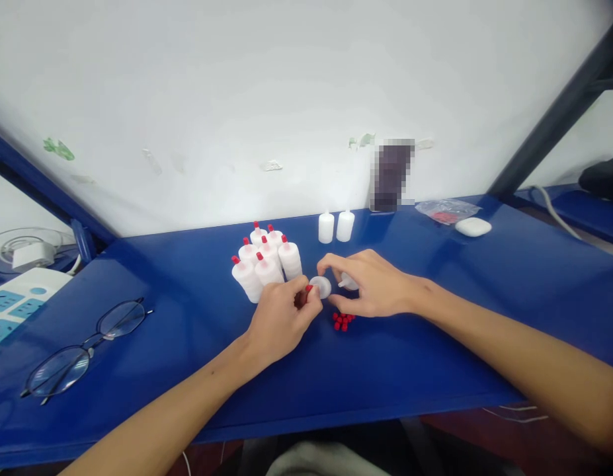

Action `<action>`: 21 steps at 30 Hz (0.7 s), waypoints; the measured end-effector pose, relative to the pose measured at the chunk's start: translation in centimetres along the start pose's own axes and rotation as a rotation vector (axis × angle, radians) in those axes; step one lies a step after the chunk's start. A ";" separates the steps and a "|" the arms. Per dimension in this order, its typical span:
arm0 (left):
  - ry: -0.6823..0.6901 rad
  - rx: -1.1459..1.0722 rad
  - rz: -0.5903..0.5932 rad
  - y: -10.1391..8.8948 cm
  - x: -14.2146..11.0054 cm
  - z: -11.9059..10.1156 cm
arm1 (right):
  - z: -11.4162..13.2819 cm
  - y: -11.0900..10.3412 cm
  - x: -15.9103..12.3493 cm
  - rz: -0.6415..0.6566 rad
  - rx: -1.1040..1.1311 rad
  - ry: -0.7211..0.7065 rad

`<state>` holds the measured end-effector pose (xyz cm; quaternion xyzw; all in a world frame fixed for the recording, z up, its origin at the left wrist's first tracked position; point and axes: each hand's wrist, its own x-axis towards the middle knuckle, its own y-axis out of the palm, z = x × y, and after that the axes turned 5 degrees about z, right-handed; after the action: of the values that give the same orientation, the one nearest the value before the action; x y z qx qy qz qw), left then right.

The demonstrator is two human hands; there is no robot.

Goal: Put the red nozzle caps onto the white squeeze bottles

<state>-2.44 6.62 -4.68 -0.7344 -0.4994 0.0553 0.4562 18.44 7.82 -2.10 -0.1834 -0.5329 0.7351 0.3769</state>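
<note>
My left hand (284, 320) is closed in a pinch, with a small red cap (309, 289) showing between its fingertips. Touching those fingers is a round, translucent white piece (323, 287), partly hidden. My right hand (373, 284) curves just beside it, thumb and fingers apart. Under the right palm is a white nozzle-tipped piece (348, 282), mostly covered; I cannot tell whether the hand touches it. Several loose red caps (342, 321) lie in a small pile below the right hand. White squeeze bottles with red caps (289, 259) stand grouped behind my left hand.
Two white bottles without red caps (326, 228) stand near the wall. A phone (391, 178) leans there, beside a plastic bag with red pieces (448, 211) and a white rounded case (473, 227). Eyeglasses (108, 336) and a power strip (18, 307) are at left.
</note>
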 end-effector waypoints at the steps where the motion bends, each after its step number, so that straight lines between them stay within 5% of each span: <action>1: -0.019 0.008 0.002 0.1 0.0 0.0 | 0.0 0.1 0.1 0.002 -0.015 0.018; 14: -0.046 0.091 0.120 0.0 0.0 0.2 | -0.4 0.8 0.8 0.047 -0.080 0.068; 18: 0.139 0.094 0.167 0.1 -0.3 0.3 | -0.5 0.7 0.7 0.030 -0.047 0.036; 21: 0.269 0.147 0.097 0.1 -0.4 0.3 | -0.4 0.5 0.5 -0.003 0.034 -0.041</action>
<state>-2.72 6.52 -5.05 -0.7231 -0.3925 0.0145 0.5682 18.27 8.37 -2.63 -0.1610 -0.5280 0.7472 0.3701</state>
